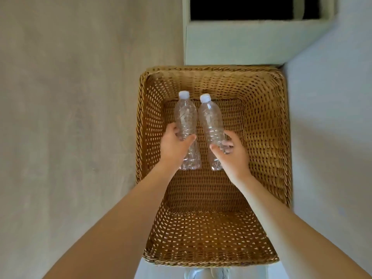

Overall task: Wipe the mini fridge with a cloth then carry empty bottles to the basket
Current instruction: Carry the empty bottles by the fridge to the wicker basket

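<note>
A deep brown wicker basket (267,125) stands on the floor below me. My left hand (174,147) grips a clear empty plastic bottle with a white cap (185,115) around its lower half. My right hand (231,156) grips a second clear bottle with a white cap (211,119) the same way. Both bottles are inside the basket's opening, caps pointing away from me, side by side and nearly touching. I cannot tell whether they rest on the basket's bottom. No cloth is in view.
A white cabinet or mini fridge (241,45) with a dark opening stands right behind the basket. A pale wall (332,117) runs along the right. Beige floor (70,117) lies to the left. My shoes (207,273) show below the basket's near rim.
</note>
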Demonstrator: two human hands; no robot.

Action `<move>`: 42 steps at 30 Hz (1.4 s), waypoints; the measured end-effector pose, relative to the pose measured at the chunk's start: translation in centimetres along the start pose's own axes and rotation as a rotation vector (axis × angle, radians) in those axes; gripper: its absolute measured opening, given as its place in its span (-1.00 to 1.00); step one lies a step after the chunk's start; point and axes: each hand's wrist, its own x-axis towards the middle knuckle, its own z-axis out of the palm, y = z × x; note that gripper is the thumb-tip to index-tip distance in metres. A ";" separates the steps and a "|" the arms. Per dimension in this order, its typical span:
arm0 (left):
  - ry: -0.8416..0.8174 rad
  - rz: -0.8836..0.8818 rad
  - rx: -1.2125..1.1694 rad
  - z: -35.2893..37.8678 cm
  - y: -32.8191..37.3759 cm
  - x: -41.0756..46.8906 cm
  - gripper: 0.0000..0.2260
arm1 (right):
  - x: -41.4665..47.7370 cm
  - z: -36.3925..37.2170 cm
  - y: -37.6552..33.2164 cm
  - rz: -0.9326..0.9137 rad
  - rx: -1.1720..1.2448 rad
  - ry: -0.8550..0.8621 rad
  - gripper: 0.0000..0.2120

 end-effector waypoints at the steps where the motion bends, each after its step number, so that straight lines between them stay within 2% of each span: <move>1: 0.013 -0.002 -0.009 0.5 -0.7 0.5 -0.41 | 0.6 0.6 0.5 0.002 -0.002 0.004 -0.48; 7: 0.085 0.025 0.042 2.6 -3.1 2.4 -0.46 | 2.5 2.3 2.0 -0.013 -0.084 -0.002 -0.42; 16: -0.050 0.082 0.244 1.7 -2.0 1.8 -0.57 | 1.7 1.2 0.3 0.002 -0.301 -0.095 -0.21; 19: -0.090 0.104 0.296 1.0 -1.0 0.9 -0.59 | 0.8 0.7 -1.6 -0.063 -0.400 -0.088 -0.25; 24: -0.055 0.227 0.424 -1.3 1.4 -1.4 -0.61 | -1.3 -1.2 -5.8 -0.162 -0.481 0.006 -0.49; 27: -0.039 0.327 0.483 -4.3 5.0 -5.0 -0.71 | -4.5 -3.1 -10.1 -0.228 -0.477 0.062 -0.59; 33: -0.073 0.552 0.665 -13.5 17.1 -15.4 -0.74 | -14.6 -7.0 -23.5 -0.318 -0.494 0.141 -0.70; 39: -0.003 0.912 0.796 -26.2 33.5 -29.5 -0.79 | -28.4 -11.9 -41.2 -0.511 -0.587 0.158 -0.72; 42: 0.057 1.048 0.829 -31.9 40.0 -36.3 -0.80 | -35.2 -14.7 -49.0 -0.533 -0.578 0.211 -0.61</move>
